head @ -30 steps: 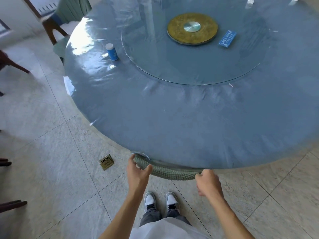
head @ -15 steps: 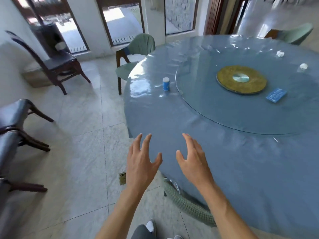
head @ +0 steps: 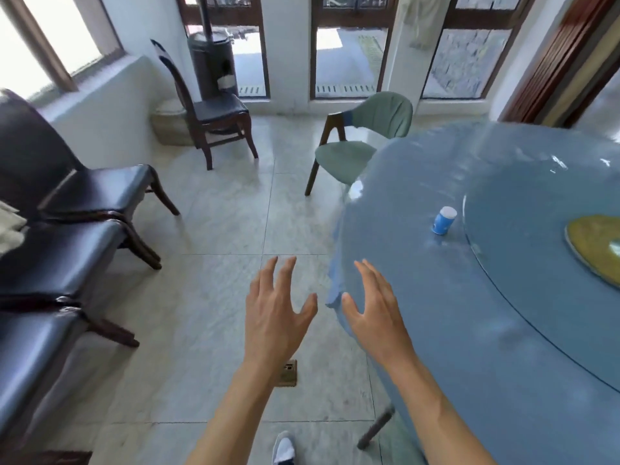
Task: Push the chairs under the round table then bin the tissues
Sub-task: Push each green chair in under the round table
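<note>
Presently, left hand point(head: 275, 317) and right hand point(head: 377, 313) are both released, fingers spread, empty, at the round table point(head: 469, 330) edge; green chair point(head: 362, 142) stands beyond it.

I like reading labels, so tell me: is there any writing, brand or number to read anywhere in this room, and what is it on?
No text can be read.
Blue cup on the table: pale marks on its side, too blurred to read.
Floor plate: dark marks, too small to read.
</note>
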`<control>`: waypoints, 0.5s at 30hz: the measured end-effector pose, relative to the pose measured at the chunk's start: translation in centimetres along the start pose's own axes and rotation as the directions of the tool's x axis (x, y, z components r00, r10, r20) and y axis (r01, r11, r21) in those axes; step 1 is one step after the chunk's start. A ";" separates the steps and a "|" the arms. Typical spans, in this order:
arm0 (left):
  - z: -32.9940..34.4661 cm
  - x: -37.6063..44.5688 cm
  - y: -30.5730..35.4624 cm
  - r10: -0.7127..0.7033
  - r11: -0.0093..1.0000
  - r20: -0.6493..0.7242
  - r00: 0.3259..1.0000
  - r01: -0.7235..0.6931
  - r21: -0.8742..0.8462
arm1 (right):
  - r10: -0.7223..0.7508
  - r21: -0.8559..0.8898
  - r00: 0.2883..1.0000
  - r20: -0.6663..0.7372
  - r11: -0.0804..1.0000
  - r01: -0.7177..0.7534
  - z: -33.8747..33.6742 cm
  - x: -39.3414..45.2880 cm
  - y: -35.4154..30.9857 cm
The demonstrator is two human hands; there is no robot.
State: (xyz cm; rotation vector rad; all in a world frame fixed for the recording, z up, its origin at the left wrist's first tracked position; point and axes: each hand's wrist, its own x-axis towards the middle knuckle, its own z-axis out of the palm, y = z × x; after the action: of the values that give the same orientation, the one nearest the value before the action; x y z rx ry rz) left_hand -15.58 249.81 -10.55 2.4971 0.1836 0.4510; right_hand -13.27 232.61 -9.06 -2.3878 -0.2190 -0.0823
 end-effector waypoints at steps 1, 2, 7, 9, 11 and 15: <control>-0.4 1.5 -1.1 -0.008 1.000 -0.006 1.000 0.008 -0.003 | -0.005 0.000 1.000 0.004 1.000 0.005 0.9 1.5 -1.0; -0.7 2.9 -2.1 -0.019 1.000 -0.010 1.000 0.018 -0.005 | -0.012 -0.001 1.000 0.005 1.000 0.012 1.8 3.0 -2.0; -1.2 8.5 -6.0 -0.038 0.999 0.016 0.999 0.038 -0.003 | -0.039 0.027 0.999 0.021 0.999 0.039 4.9 9.1 -4.9; -0.9 10.5 -7.1 -0.045 0.999 0.023 0.999 0.045 -0.006 | -0.044 0.032 0.999 0.029 0.999 0.043 5.9 11.5 -5.3; -0.3 12.8 -8.2 -0.062 0.998 0.033 0.998 0.063 -0.013 | -0.035 0.037 0.999 0.040 0.999 0.033 6.9 14.2 -5.3; 1.3 18.5 -9.6 -0.080 0.996 0.045 0.996 0.082 -0.036 | -0.020 0.050 0.997 0.070 0.999 0.016 8.7 20.0 -4.9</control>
State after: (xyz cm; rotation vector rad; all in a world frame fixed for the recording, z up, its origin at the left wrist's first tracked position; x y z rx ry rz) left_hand 1.87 261.20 -11.90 2.4498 0.2559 0.3626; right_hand 5.49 244.77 -9.73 -2.3422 -0.2729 -0.0008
